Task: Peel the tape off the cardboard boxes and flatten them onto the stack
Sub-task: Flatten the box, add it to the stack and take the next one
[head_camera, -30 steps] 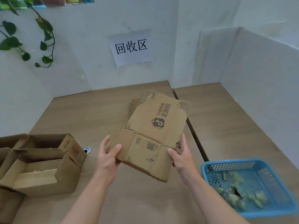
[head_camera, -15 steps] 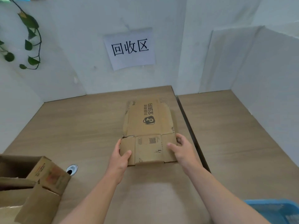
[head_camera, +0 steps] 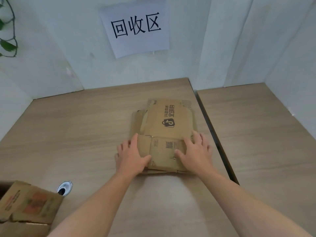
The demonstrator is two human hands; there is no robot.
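Both hands lie flat, palms down, fingers spread, gripping nothing. The left hand [head_camera: 132,155] presses the near left flap of the flattened box [head_camera: 168,130], and the right hand [head_camera: 196,152] presses its near right corner, thumbs pointing inward toward each other. Between the hands shows the flap with a small printed code. Beneath that box, edges of at least one more flattened sheet peek out along the left side and the near edge: this is the stack [head_camera: 136,120], lying on the tabletop [head_camera: 82,127].

Well to the left of the left hand and nearer the body stands an unflattened box [head_camera: 29,202], with a small round grommet [head_camera: 64,188] in the tabletop just beside it. Just right of the right hand runs a dark seam [head_camera: 215,134] between two tabletop sections. Beyond the hands, on the far wall, hangs a paper sign [head_camera: 136,28].

The box looks laid down, so the step seems to be pressing it flat. The top sheet sits slightly askew on the one below; uneven pressure could slide it toward the seam. Springy creases may lift the flaps once the palms rise. Whether any tape remains on this box I cannot tell.
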